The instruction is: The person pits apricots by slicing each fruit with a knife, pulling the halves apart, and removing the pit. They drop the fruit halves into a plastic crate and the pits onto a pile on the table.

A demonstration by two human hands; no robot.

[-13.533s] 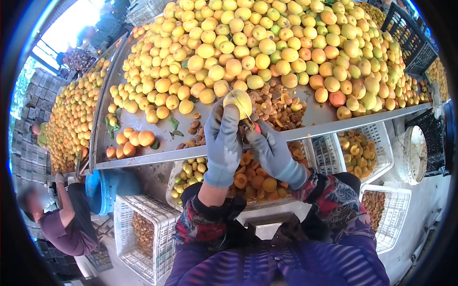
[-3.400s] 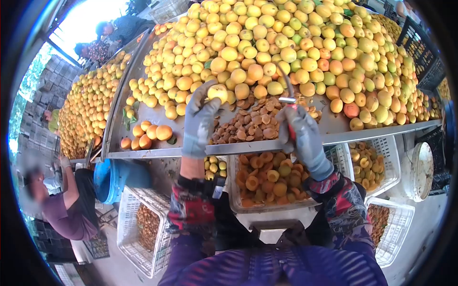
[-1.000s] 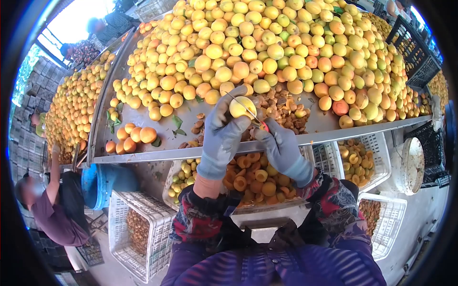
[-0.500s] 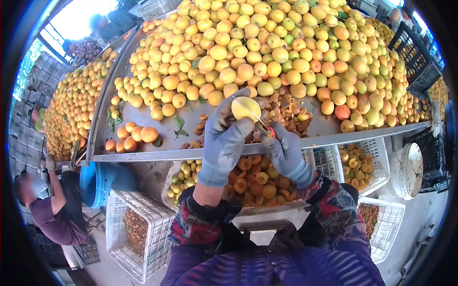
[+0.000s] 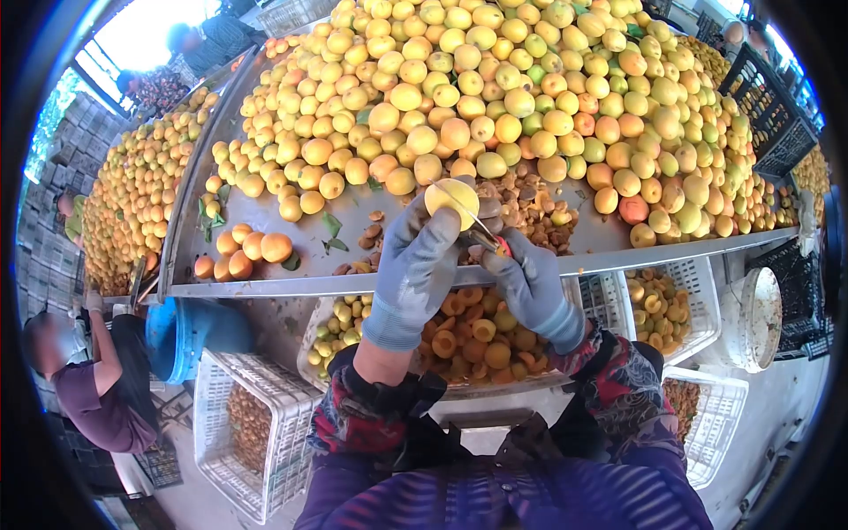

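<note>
My left hand [image 5: 413, 269], in a grey glove, grips a yellow apricot [image 5: 449, 200] above the table's front edge. Gloved in grey too, my right hand [image 5: 530, 287] is closed round the handle of a small knife [image 5: 484, 232] with a red-orange part. Its thin blade lies across the apricot's face. Behind and below the fruit, brown apricot pits [image 5: 530, 212] lie heaped on the metal table [image 5: 353, 216]. Under my hands a crate of halved apricots [image 5: 477, 340] stands below the table edge.
A large pile of apricots [image 5: 495, 97] covers the table's back. Several apricots [image 5: 243, 252] sit at its left front. Below stand a blue bucket [image 5: 172, 340], a white crate with pits [image 5: 283, 424] and a white bucket [image 5: 761, 318]. Another person [image 5: 102, 389] sits at left.
My left hand has turned the apricot slightly and shifted its fingers lower around it. The knife stays across the fruit, and my right hand has barely moved.
</note>
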